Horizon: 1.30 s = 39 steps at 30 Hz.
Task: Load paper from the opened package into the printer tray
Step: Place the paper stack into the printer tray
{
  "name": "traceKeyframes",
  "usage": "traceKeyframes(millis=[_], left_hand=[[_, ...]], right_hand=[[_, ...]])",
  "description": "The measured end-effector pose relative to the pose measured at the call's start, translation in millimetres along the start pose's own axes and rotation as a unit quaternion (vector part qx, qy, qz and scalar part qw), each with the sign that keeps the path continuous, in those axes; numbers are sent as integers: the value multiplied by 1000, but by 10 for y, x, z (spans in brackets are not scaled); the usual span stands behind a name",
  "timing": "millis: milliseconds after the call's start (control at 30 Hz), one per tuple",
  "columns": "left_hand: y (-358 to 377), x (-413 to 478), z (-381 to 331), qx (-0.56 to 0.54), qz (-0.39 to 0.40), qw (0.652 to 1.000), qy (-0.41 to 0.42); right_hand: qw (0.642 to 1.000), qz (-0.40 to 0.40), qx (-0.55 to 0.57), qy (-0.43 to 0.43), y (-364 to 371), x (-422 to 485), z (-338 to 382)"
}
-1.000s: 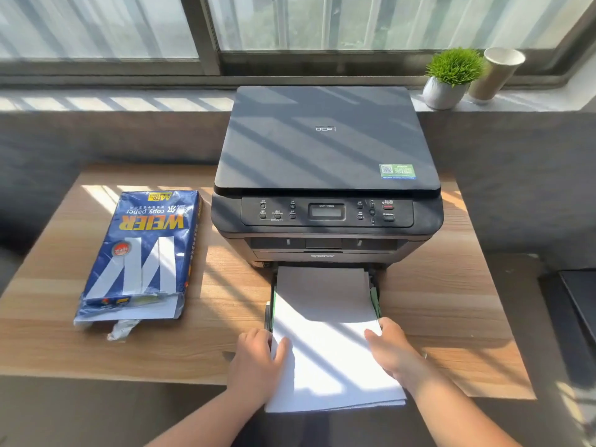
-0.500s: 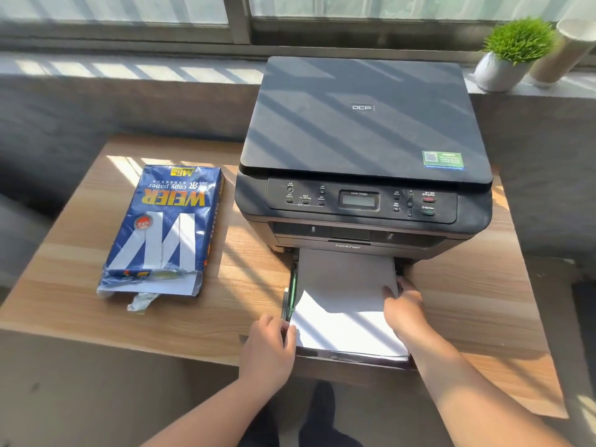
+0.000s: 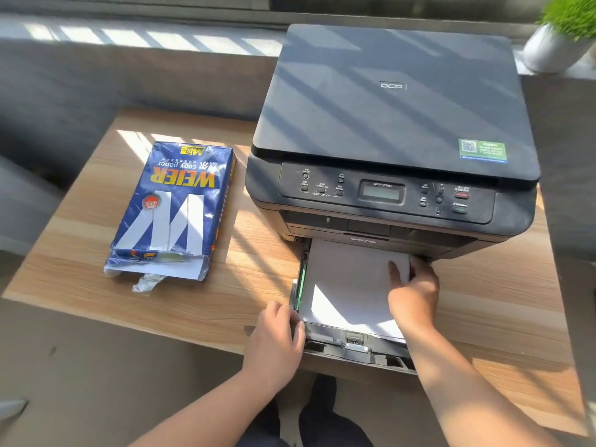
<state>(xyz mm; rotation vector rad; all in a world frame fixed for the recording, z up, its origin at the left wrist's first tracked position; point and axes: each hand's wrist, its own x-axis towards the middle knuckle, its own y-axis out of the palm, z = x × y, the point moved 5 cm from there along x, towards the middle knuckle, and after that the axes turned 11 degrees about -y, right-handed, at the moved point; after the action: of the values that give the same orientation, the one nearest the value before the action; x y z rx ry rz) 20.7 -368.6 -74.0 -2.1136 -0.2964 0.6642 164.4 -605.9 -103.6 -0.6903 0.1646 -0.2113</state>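
Note:
A dark grey printer (image 3: 393, 101) stands on the wooden table (image 3: 225, 285). Its paper tray (image 3: 358, 348) is pulled out at the front, and a white stack of paper (image 3: 345, 285) lies flat in it. My right hand (image 3: 414, 293) rests on the stack's right edge, with fingers spread on the sheets. My left hand (image 3: 279, 337) grips the tray's front left corner. The opened blue paper package (image 3: 172, 209) lies to the left of the printer, with its torn end toward me and white sheets showing.
A small green plant in a white pot (image 3: 554, 46) stands on the window ledge at the back right. The table's near edge runs just under the tray. My dark trousers and the floor show below it.
The paper stack slid forward from overhanging the table edge into the tray. My right hand followed it toward the printer and my left hand shifted to the tray's corner. The view moved closer.

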Motion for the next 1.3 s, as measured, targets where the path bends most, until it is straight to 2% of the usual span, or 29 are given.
traceKeyframes(millis=[67,100,200,300,433,733,967,1133,1233,1300], left_hand=[[-18,122,-73,-6,-12,1000,-5],[-20,199,-124,-7,-17,1000,-15],[-11,352,-309,-12,-27,999,-31],[-2,384,-416,-14,-16,998,-58],[39,347,-422,-33,-17,994,-103],[113,316,-432,-82,-17,987,-138],[124,396,-380,-71,-22,989,-127],[93,415,-405,-53,3,993,-106],[41,392,-424,-39,21,997,-58],[-18,306,-435,25,4,999,23]], right_hand=[[999,-45,-27,2,-259,-139,-74],[997,-42,-57,20,-355,-221,-154],[991,26,-101,85,-395,-422,-423],[985,28,-120,117,-373,-462,-495],[984,24,-136,111,-354,-450,-531],[993,4,-101,68,-308,-432,-533],[993,8,-94,67,-293,-420,-548],[993,15,-97,69,-306,-420,-541],[990,48,-102,84,-327,-420,-577],[991,63,-104,48,-367,-462,-481]])
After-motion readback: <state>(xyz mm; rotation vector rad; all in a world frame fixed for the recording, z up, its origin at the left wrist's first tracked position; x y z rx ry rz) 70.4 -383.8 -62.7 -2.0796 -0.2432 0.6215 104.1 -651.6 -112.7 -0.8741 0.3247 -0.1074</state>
